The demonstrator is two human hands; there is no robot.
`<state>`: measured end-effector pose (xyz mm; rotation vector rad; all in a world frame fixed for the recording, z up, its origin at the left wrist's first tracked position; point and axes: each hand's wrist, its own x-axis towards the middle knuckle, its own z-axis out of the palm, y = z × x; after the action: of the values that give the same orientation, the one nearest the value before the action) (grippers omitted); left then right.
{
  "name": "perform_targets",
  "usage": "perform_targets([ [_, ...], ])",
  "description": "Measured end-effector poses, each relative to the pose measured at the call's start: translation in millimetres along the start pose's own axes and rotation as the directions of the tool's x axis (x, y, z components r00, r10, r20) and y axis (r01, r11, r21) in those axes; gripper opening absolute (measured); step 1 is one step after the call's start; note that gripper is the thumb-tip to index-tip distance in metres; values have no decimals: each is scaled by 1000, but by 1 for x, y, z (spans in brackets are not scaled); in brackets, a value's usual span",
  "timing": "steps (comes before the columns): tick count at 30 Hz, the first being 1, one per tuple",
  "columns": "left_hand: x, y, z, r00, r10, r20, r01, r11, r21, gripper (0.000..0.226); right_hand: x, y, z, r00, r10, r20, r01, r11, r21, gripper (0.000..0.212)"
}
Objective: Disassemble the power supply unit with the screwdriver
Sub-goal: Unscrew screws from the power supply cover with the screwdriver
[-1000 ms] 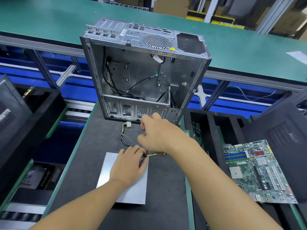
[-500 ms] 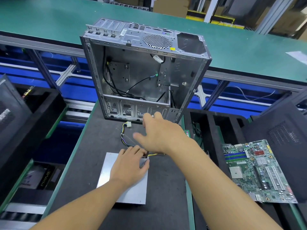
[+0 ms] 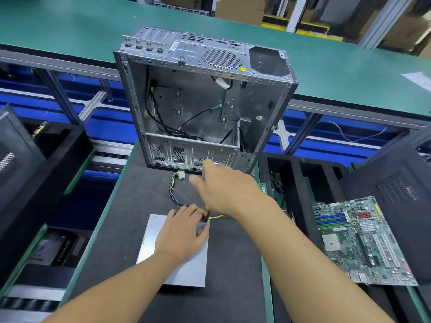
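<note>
Power supply unit [image 3: 149, 249] on the dark mat [image 3: 116, 224], under a flat left hand [image 3: 182, 234].
Right hand [image 3: 226, 190] covers the screwdriver [image 3: 207, 215]; its grasp is hidden. "PRIME" box [image 3: 63, 251] sits in left tray [image 3: 58, 164]; open case [image 3: 268, 127] holds cables [image 3: 163, 127].

A dark grey mat-topped workbench [image 3: 130, 206] with green edging carried three things. A flat grey metal power supply box [image 3: 186, 269] lay at its near middle. A bundle of coloured wires [image 3: 173, 194] ending in a white plug ran from the box's far edge across the mat. Beyond it an open silver steel computer case [image 3: 200, 108] stood at the bench's far end. Just to the right, a black foam tray [image 3: 300, 180] bore a green motherboard [image 3: 359, 241].
</note>
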<state>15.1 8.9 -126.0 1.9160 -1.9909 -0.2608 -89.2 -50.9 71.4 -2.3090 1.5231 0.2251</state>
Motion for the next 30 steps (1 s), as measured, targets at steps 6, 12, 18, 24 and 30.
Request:
perform_targets([
  [6, 0, -1, 2, 998, 31, -60, -29, 999, 35, 21, 0, 4, -3, 994, -84, 70, 81, 995, 52, 17],
  [12, 0, -2, 2, 997, 45, -58, -41, 997, 62, 25, -2, 6, 2, 1000, -5, -25, 5, 1000, -19, 36],
  [18, 1, -2, 2, 999, 39, -38, -35, 996, 86, 30, -5, 6, 1, 996, -88, 11, 87, 996, 20, 24],
  [24, 0, -2, 3, 999, 35, -31, -33, 998, 60, 28, -8, 5, -1, 1000, -11, -6, 11, 1000, -27, 36],
  [30, 0, 0, 2, 997, 46, -56, -41, 996, 80, 23, -11, 2, 3, 997, -50, -60, 50, 999, -5, 15],
])
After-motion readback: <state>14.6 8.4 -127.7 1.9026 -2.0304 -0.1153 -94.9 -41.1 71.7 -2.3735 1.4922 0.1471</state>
